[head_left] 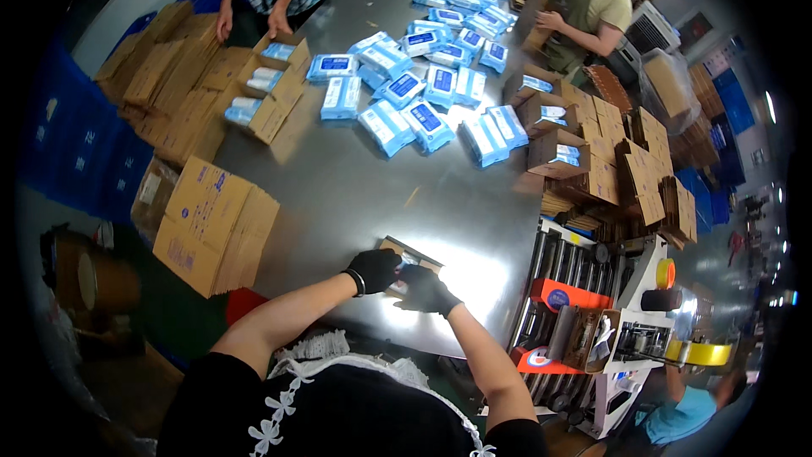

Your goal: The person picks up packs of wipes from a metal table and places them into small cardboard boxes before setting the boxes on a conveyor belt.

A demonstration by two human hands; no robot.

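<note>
Both my hands wear black gloves and are together over the near part of the metal table (330, 203). My left hand (375, 272) has its fingers curled inward at the left side of a small, open brown cardboard piece (423, 258). Against its right and near side, my right hand (425, 289) is bent, fingertips close to the left hand's. A small pale and reddish patch shows between the hands; what it is I cannot make out. The gloves hide most of the cardboard piece and whatever the fingers grip.
Blue-and-white wipes packs (397, 89) lie scattered beyond. Open cartons (271, 106) holding packs stand left, others (554, 156) right. Flattened cartons (211, 228) lean at the left edge. A roller taping machine (567, 296) adjoins at right. Other people work around the table.
</note>
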